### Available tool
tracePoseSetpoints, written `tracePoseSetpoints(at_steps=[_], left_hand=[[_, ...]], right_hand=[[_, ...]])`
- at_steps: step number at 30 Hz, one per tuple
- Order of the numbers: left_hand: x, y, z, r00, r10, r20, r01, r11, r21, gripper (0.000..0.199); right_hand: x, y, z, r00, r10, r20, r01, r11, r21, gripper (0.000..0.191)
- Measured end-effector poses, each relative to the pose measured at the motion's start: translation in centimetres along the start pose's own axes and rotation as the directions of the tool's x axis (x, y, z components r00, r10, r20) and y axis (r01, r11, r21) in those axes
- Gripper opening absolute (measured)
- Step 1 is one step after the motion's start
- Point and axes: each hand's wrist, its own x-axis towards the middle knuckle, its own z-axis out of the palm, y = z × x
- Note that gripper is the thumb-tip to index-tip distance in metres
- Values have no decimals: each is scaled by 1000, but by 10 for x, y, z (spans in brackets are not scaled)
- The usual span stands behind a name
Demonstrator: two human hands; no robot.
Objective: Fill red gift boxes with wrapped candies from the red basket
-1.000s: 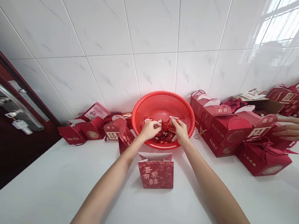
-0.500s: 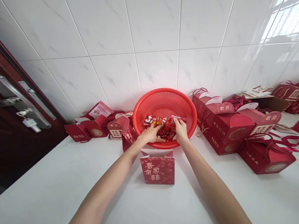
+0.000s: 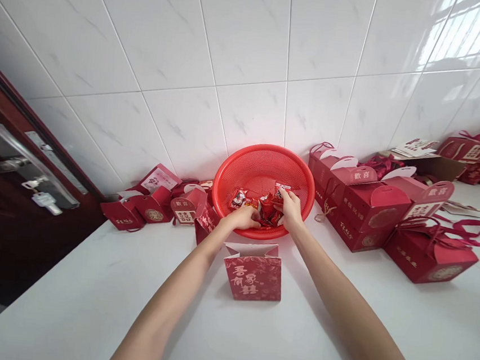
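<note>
A round red mesh basket (image 3: 268, 154) stands against the tiled wall with several red wrapped packets (image 3: 267, 206) lying in its bottom. My left hand (image 3: 245, 218) reaches over the near left rim, its fingers curled down among the packets; what its fingertips hold is hidden. On the right side of the basket, my right hand (image 3: 290, 208) pinches a red packet (image 3: 282, 190) between thumb and fingers. Nearer to me, between my forearms, an upright red paper box (image 3: 253, 277) with pale characters stands with its top open.
Small red boxes (image 3: 159, 205) stand at the left by the wall. Larger red boxes (image 3: 375, 210) and a ribboned box (image 3: 432, 252) are on the right of the white table (image 3: 97, 296). A dark red door with keys (image 3: 45, 198) is at far left.
My left hand has shifted slightly right and down within the basket, and the packets beside it have moved. My right hand stays nearly in place. The view has shifted a little.
</note>
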Motion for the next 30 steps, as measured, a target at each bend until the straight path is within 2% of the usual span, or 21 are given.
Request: tracePoseSetpoints(at_steps=[3,6,9,11,14,17,19,24,26,30], left_hand=[[-1,-1,3,1000,11,-11,-12,1000,-26,9],[-4,-1,8,997,-3,-78,0,999,-33,8],[-6,-3,15,975,-37,-218,31,999,-31,34],[-5,-5,19,942,-63,-330,56,998,-31,39],[-1,-11,21,867,-98,-488,88,995,-44,38],[6,-16,20,812,-102,-575,84,995,-58,45],[10,-17,19,819,-74,-569,54,997,-51,54],[15,-14,19,910,-23,-414,25,1000,-1,79],[16,-12,17,912,-47,-407,52,999,2,70],[24,-14,9,901,-119,-418,120,992,-24,33]], right_hand=[[3,1,1,1000,-5,-3,5,1000,2,31],[3,3,2,1000,-7,-18,7,1000,7,32],[2,3,1,999,-12,-39,12,1000,15,34],[2,4,-1,999,-18,-49,19,1000,21,36],[3,5,-2,997,-32,-65,34,999,31,38],[7,5,-1,995,-46,-91,50,998,41,37],[10,4,0,993,-54,-105,59,997,46,36],[17,5,6,990,-74,-122,82,995,56,36],[20,7,10,988,-81,-132,90,994,59,37],[25,12,14,985,-89,-147,100,993,70,38]])
